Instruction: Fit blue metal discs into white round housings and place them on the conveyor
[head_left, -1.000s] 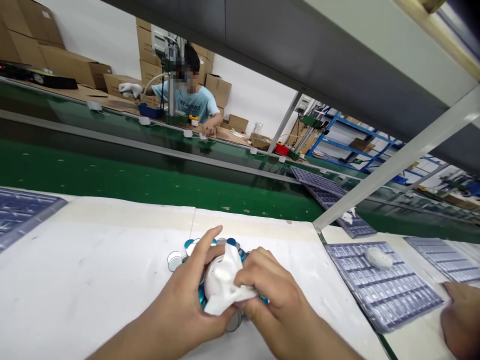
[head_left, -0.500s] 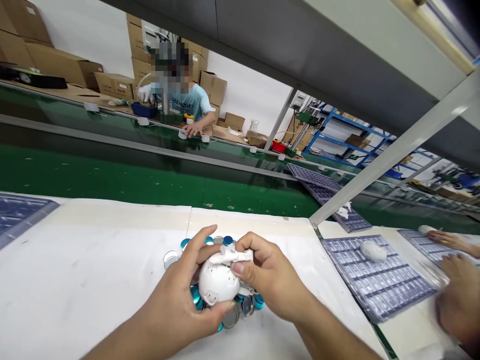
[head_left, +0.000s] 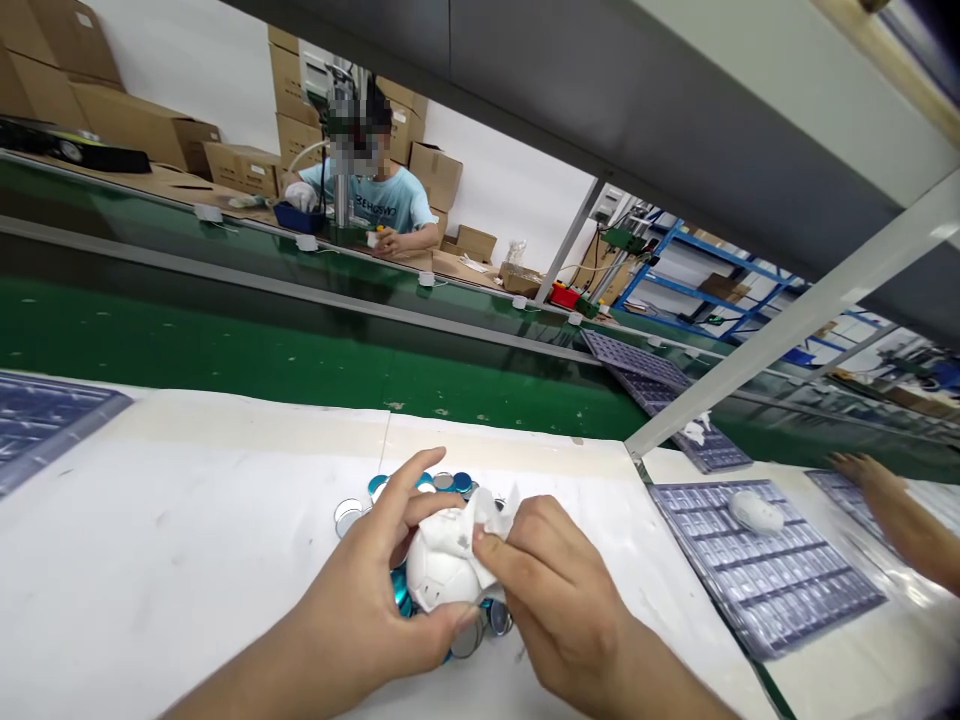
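Note:
My left hand (head_left: 367, 575) cups a round white plastic shell (head_left: 442, 572) from below and the left. My right hand (head_left: 559, 590) pinches a crumpled white cloth (head_left: 484, 525) against the shell's upper right side. Under both hands lies a loose heap of round metal discs (head_left: 442, 483), several with teal film, partly hidden by my hands. The heap rests on a white sheet (head_left: 187, 540) covering the bench.
To the right, a blister tray (head_left: 765, 570) holds a white shell (head_left: 756, 512), and a co-worker's hand (head_left: 874, 487) reaches over another tray. A green conveyor belt (head_left: 225, 350) runs behind the bench. Beyond it sits a person in a light blue T-shirt (head_left: 382, 200).
The cloth has slid from the shell's top to its upper right, and the shell has turned in my hands. The co-worker's hand has moved further right.

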